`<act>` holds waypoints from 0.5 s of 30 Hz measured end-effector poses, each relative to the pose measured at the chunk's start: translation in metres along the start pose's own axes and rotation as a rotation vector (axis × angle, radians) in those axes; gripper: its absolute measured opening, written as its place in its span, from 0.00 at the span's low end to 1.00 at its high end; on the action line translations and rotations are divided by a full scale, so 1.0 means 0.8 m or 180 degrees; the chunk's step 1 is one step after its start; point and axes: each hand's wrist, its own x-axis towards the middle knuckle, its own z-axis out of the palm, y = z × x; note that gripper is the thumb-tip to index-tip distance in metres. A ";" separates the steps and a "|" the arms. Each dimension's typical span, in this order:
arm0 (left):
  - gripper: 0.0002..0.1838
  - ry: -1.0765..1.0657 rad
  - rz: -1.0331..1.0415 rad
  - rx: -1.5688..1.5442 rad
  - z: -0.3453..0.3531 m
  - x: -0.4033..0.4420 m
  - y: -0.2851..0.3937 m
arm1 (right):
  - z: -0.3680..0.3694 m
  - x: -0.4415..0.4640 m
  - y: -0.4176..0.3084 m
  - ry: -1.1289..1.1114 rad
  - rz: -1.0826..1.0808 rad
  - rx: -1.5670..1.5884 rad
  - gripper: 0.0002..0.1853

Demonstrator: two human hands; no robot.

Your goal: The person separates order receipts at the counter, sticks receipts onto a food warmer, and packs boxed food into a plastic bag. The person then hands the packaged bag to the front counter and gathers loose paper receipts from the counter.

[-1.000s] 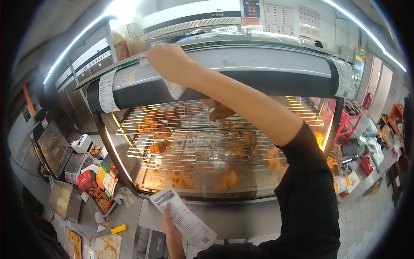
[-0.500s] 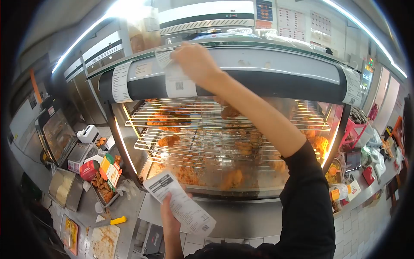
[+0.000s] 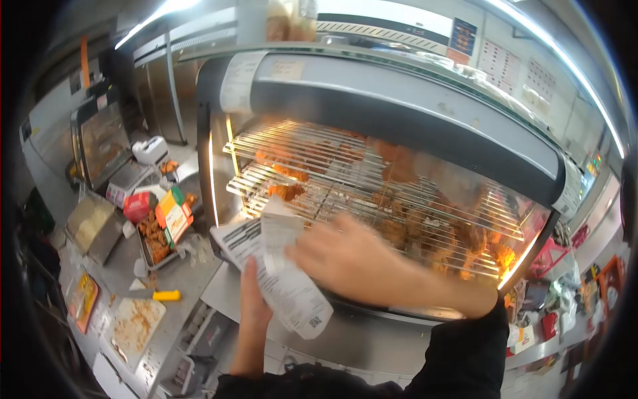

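Note:
My left hand (image 3: 254, 302) grips a long printed receipt (image 3: 296, 302) from below, thumb on top, in front of a heated display cabinet (image 3: 372, 93). My right hand (image 3: 349, 259), slightly blurred, pinches a smaller paper slip (image 3: 280, 236) over the upper part of that receipt; the two papers overlap. Whether more slips lie beneath is hidden. Behind the hands, wire racks (image 3: 319, 143) in the lit cabinet carry pieces of fried chicken (image 3: 286, 193). Another receipt (image 3: 240, 83) hangs at the cabinet's upper left corner.
At left, a metal counter holds a tray of fried chicken pieces (image 3: 156, 243), a printed carton (image 3: 174, 216), a yellow handle (image 3: 167, 295) and a crumb-covered cutting board (image 3: 136, 329). Bags and packages (image 3: 565, 309) crowd the right-hand counter.
My right hand has come down from the cabinet's top edge with a paper slip and now meets the receipt in my left hand. The middle receipt has left the cabinet front. The view has turned.

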 end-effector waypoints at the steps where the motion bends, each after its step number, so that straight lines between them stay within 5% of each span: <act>1: 0.24 0.0082 0.0008 -0.0046 0.002 -0.004 -0.004 | 0.025 -0.015 -0.020 -0.0068 -0.0081 0.0046 0.12; 3: 0.19 -0.0067 0.0293 0.1255 0.016 -0.004 -0.011 | 0.044 -0.037 -0.033 -0.0136 -0.0053 0.0388 0.13; 5: 0.20 -0.0002 0.0218 0.1048 0.013 -0.005 -0.025 | 0.043 -0.056 -0.028 -0.0187 0.0042 0.0675 0.15; 7: 0.18 0.0110 0.0366 0.1491 0.034 -0.010 -0.034 | 0.023 -0.059 -0.014 0.0389 0.0931 0.0808 0.20; 11: 0.15 -0.0418 0.0414 0.1851 0.053 -0.024 -0.049 | -0.001 -0.067 0.007 0.0716 0.1649 0.1092 0.25; 15: 0.15 -0.0746 0.0150 0.1855 0.059 -0.034 -0.075 | 0.000 -0.105 0.026 0.0622 0.1362 0.1279 0.16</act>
